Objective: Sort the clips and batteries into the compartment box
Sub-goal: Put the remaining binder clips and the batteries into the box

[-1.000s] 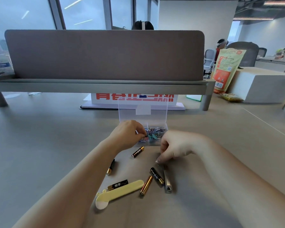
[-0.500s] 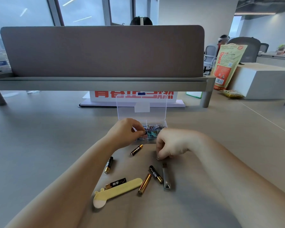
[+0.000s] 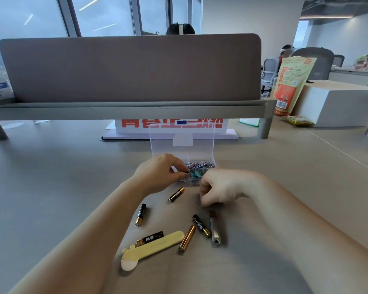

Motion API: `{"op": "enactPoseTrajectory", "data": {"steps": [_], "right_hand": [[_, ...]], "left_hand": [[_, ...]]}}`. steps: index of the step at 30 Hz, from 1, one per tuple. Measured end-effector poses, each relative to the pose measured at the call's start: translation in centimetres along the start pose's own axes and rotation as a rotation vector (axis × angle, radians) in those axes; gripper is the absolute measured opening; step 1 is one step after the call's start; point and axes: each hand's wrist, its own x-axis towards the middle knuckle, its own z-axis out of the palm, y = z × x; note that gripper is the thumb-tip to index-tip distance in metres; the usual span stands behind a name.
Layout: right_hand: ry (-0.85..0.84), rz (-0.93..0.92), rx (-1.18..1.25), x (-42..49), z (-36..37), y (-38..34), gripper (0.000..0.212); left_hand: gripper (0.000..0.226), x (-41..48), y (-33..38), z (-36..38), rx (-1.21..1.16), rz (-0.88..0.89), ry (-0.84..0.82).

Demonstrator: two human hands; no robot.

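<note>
Grey desk (image 3: 51, 187) — left hand (image 3: 157, 175) pinches a dark item (image 3: 187, 172) at the box (image 3: 206, 143); right hand (image 3: 219, 187) curled — hold hidden.

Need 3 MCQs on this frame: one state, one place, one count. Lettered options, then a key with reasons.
1. The lid of the box is:
A) shut
B) off, flat on the table
C) standing open

2. Where does the yellow case lie?
A) in the box
B) on the table, nearer the camera than the box
C) on the shelf

3. How many batteries lie loose on the table?
A) two
B) five
C) nine

Key:
1 C: the clear lid stands upright behind the clips.
2 B: the case lies low in the view, against one battery.
3 B: five lie between the box and the camera.
</note>
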Motion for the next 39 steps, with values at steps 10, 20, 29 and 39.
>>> {"op": "enactPoseTrajectory", "data": {"steps": [10,20,29,39], "right_hand": [[0.017,0.002,0.022,0.1,0.2,0.2,0.016],[0.466,-0.053,0.333,0.4,-1.4,2.2,0.008],[0.802,-0.072,0.22,4.2,0.5,4.0,0.008],[0.843,-0.2,0.099,4.9,1.6,4.0,0.019]], "left_hand": [[0.018,0.3,-0.2,0.1,0.104,0.041,0.006],[0.025,-0.6,0.4,0.1,0.339,0.145,0.055],[0.026,-0.6,0.2,1.0,0.247,0.172,0.083],[0.021,-0.9,0.1,0.6,0.131,0.076,0.118]]}}
